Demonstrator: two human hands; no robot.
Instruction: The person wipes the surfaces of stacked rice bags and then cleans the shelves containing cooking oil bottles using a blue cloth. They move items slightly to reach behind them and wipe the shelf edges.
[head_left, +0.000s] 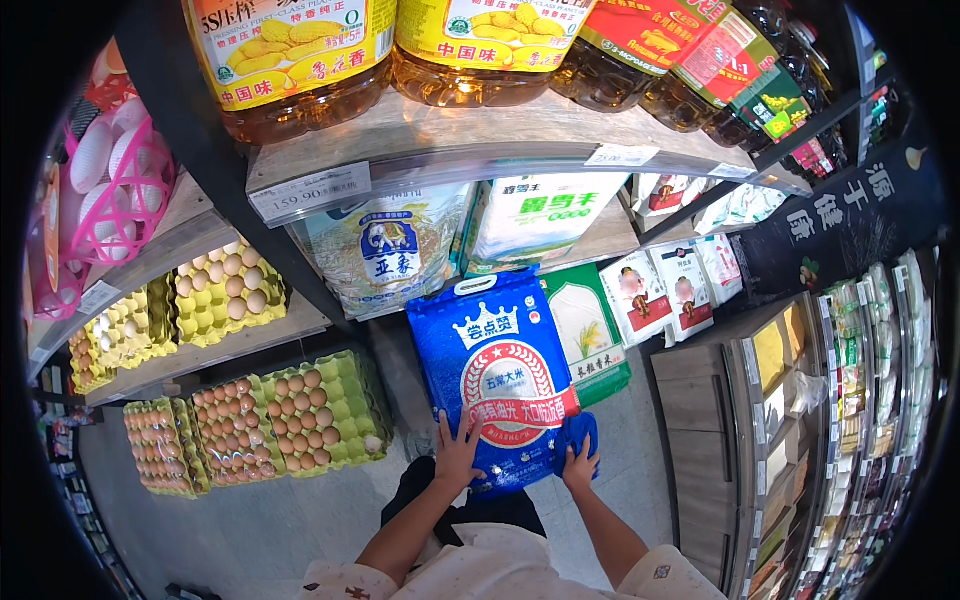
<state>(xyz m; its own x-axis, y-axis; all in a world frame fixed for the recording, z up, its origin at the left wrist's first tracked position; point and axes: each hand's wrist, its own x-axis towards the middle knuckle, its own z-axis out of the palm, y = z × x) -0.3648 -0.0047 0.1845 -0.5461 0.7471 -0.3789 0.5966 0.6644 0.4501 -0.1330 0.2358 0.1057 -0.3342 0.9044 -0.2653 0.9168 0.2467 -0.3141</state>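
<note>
In front of me stands a large blue rice bag (491, 390) with a white cut-out handle at its top and a red band across its front. My left hand (459, 454) lies against the bag's lower left front, fingers spread. At the bag's lower right edge, my right hand (580, 466) grips a folded blue cloth (577, 435). A green rice bag (592, 330) with a pale panel stands right behind the blue one, partly covered by it. The bag's lower end meets my dark trousers.
Above are a wooden shelf (465, 124) and cooking oil bottles (480, 45). A rice bag with an elephant picture (390, 247) sits beneath. Trays of eggs (300, 420) stand low at left, and a wooden bin unit (697, 450) at right. White bags (637, 296) line the back.
</note>
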